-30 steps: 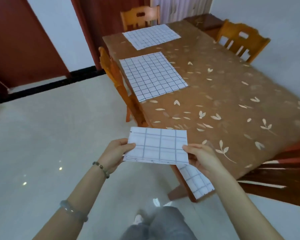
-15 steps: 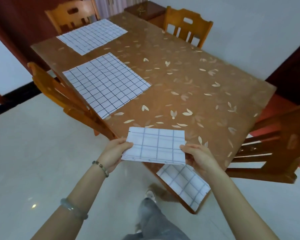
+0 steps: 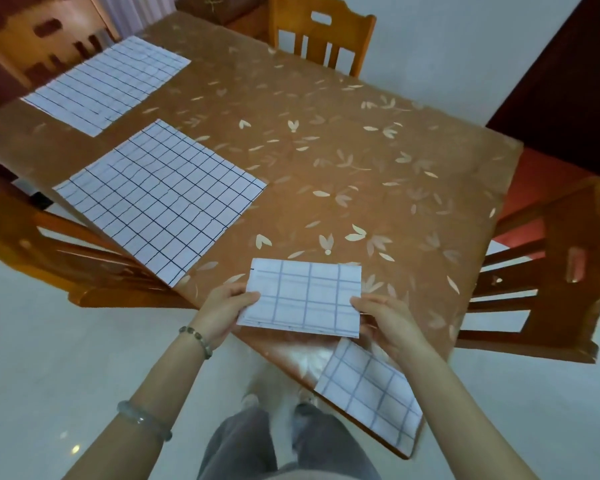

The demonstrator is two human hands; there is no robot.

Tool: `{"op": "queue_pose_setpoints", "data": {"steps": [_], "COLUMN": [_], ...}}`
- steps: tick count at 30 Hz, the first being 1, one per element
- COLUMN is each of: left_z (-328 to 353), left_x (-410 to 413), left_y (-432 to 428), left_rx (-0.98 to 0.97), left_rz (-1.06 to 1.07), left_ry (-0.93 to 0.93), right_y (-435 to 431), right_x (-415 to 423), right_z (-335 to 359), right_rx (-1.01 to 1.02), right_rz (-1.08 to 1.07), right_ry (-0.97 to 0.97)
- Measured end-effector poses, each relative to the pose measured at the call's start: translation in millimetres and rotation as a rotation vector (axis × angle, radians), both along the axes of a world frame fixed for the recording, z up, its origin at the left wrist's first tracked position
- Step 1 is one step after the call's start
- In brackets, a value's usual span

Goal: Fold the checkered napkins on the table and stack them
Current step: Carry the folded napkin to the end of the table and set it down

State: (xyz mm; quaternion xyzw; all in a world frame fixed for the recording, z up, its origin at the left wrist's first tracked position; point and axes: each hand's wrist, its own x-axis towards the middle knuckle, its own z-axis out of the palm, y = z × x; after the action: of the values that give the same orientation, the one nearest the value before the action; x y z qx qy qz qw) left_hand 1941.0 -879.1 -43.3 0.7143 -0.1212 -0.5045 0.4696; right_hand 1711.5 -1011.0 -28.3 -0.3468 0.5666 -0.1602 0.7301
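Head view, from the left: two checkered napkins lie flat and unfolded on the counter [image 3: 361, 161], the far napkin [image 3: 108, 81] by the back corner and the near napkin [image 3: 163, 199] along the left edge. Next, the left hand [image 3: 227, 308] pinches the left short edge of the folded napkin [image 3: 305, 299], thumb on top, other fingers hidden beneath. That napkin hangs just above the counter's near edge, its long axis running left to right between the hands. The right hand [image 3: 383, 317] pinches the opposite short edge the same way. Below and right of it, a second folded napkin [image 3: 371, 393] lies at the counter's near corner, its long axis slanting down to the right, so the two do not line up. Set down without a turn, the held one would likely land askew. Gripped only at its ends, its layers could sag open, and a careless touch might push the corner napkin off the counter.
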Motion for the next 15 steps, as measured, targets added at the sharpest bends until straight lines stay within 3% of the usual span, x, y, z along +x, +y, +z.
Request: {"op": "queue_pose_setpoints", "data": {"steps": [9, 15], "left_z": [-27, -38], "left_x": [39, 65], "left_y": [-25, -28], "left_rx": [0.076, 0.13], "left_rz": [-0.242, -0.539], "left_ry": [-0.054, -0.255], "right_y": [22, 58], "right_x": [17, 36], "right_z": [-19, -40], "right_rx": [-0.004, -0.051], "right_rz": [-0.204, -0.316], "right_ry": [0.126, 0.267]}}
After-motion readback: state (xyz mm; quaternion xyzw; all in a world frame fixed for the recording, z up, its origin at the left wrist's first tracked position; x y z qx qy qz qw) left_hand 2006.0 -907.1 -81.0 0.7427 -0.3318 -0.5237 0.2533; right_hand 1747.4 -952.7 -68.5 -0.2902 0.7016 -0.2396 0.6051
